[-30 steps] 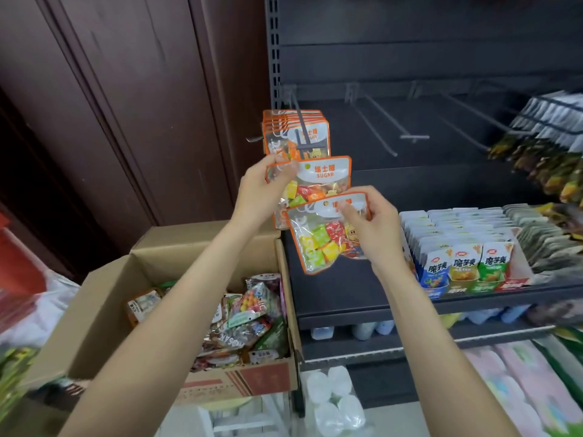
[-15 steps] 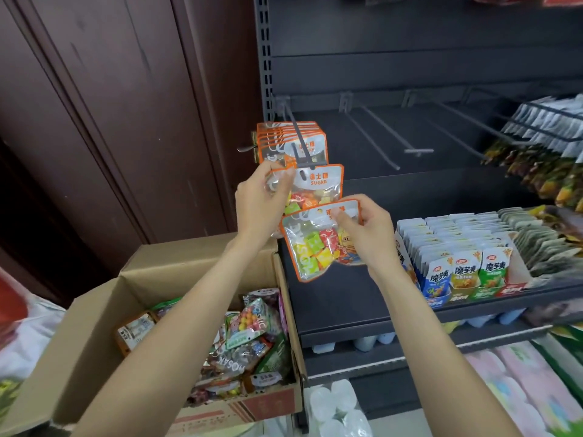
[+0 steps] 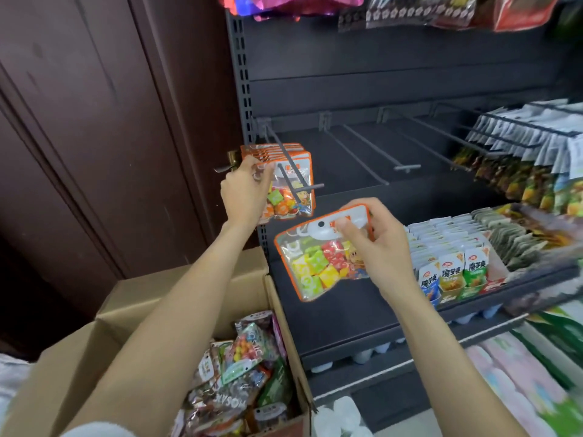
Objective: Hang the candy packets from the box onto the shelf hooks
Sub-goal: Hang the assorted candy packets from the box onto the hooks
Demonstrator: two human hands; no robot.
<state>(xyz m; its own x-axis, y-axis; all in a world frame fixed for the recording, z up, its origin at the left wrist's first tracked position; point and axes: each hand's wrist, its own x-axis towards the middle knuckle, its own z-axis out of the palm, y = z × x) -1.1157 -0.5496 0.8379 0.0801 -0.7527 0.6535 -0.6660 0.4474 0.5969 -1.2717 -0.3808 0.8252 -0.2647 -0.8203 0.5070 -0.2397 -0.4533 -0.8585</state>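
Left hand: my left hand is raised at the leftmost shelf hook, fingers curled and pinching the top edge of the front candy packet there.
Front candy packet: orange-rimmed, clear-faced, coloured sweets inside; it sits on the hook at the front of the hung stack. I cannot tell whether the hook passes fully through its hole.
Hung stack: several matching orange-topped packets, pressed together behind the front one on the same hook.
Right hand: my right hand grips a second candy packet by its upper right part, thumb across the face and fingers curled behind.
Second candy packet: held in the air, tilted, below and to the right of the hook, in front of the dark shelf; touching no hook.
Box: open cardboard box at lower left, just beside the shelf unit, holding a loose heap of assorted candy packets.
Bare hooks: further hooks to the right of mine carry nothing.
Far right hooks: rows of pale and green sachets hang there.
Shelf tray: small upright snack packs in rows, near my right wrist.
Left of shelf: dark brown door with a lever handle just beside my left hand.
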